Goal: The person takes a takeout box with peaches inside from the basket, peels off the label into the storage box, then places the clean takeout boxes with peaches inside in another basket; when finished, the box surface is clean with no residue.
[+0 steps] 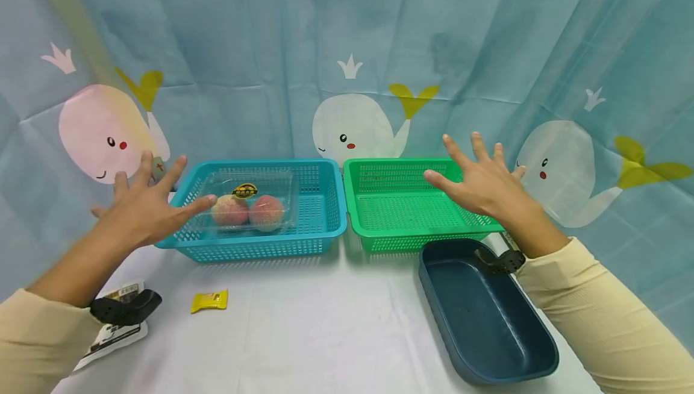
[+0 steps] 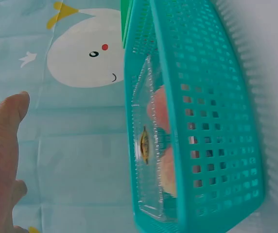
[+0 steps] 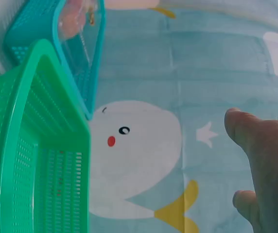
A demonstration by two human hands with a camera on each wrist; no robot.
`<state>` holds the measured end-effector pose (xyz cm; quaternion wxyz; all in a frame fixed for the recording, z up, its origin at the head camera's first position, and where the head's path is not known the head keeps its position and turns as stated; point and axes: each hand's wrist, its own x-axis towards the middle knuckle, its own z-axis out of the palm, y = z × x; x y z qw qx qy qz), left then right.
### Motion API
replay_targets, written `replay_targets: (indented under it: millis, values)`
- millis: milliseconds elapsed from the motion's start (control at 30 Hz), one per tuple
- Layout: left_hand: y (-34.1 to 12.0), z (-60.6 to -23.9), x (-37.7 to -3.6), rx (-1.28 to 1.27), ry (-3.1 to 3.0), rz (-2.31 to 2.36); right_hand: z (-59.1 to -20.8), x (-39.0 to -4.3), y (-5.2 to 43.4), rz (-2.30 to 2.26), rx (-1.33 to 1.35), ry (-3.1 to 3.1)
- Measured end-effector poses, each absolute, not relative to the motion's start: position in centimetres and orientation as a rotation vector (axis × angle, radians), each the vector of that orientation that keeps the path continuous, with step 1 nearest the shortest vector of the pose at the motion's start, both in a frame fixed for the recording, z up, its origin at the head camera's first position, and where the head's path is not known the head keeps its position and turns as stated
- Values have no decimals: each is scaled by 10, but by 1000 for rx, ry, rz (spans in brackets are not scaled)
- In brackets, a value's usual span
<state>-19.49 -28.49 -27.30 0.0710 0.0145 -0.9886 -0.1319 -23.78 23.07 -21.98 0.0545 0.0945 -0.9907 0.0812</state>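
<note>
My left hand [image 1: 142,204] hovers with fingers spread over the left rim of the blue basket [image 1: 325,225], holding nothing. Inside that basket lies a clear plastic box of peaches [image 1: 248,206], also seen through the basket wall as the peach box [image 2: 153,145]. My right hand [image 1: 477,182] is spread open above the right side of the green basket [image 1: 403,238], which has nothing in it. In the wrist views only parts of the left hand [image 2: 0,155] and the right hand [image 3: 263,165] show against the curtain.
A dark blue tub [image 1: 534,367] stands at the front right, just in front of the green basket. A small yellow packet [image 1: 209,301] lies on the white table, and a printed packet [image 1: 111,331] lies under my left wrist. A whale-print curtain hangs close behind.
</note>
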Motion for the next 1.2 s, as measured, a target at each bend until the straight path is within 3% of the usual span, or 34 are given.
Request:
replay_targets:
  millis: [1200]
  values:
    - [-290,-356,-189,31,-2804,-614,-238,-284,152,417,545,-2975]
